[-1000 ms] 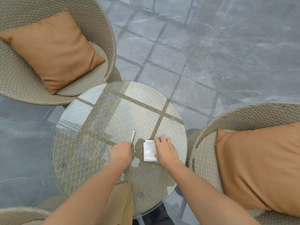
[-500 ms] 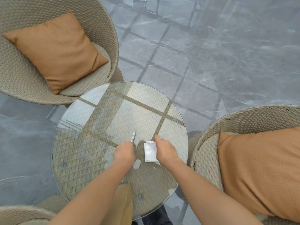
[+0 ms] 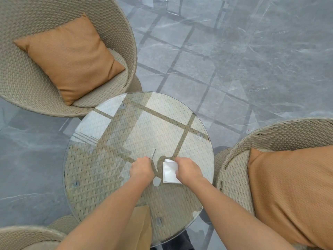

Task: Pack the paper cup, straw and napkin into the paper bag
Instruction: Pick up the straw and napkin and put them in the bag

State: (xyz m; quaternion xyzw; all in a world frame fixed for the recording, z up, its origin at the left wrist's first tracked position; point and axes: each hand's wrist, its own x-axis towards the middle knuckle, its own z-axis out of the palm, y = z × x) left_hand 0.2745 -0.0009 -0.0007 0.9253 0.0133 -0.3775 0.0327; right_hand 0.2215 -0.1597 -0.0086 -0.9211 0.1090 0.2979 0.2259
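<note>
On the round glass-topped wicker table [image 3: 100,159], my left hand [image 3: 141,170] is closed around a thin wrapped straw [image 3: 153,153]; only the straw's far end pokes out beyond my fingers. My right hand [image 3: 189,170] pinches a white napkin [image 3: 170,171], whose far edge is lifted and creased. A brown paper bag [image 3: 139,228] lies at the table's near edge, partly hidden under my left forearm. No paper cup is in sight.
Wicker chairs with orange cushions stand at the far left [image 3: 68,56] and at the right [image 3: 292,192]; a third chair's rim [image 3: 27,235] shows at the bottom left. Grey marble tile floor [image 3: 234,51] surrounds the table.
Both hands have closed on their items: the left fist has tightened around the straw, and the right hand has gathered the napkin, lifting and creasing its far edge.
</note>
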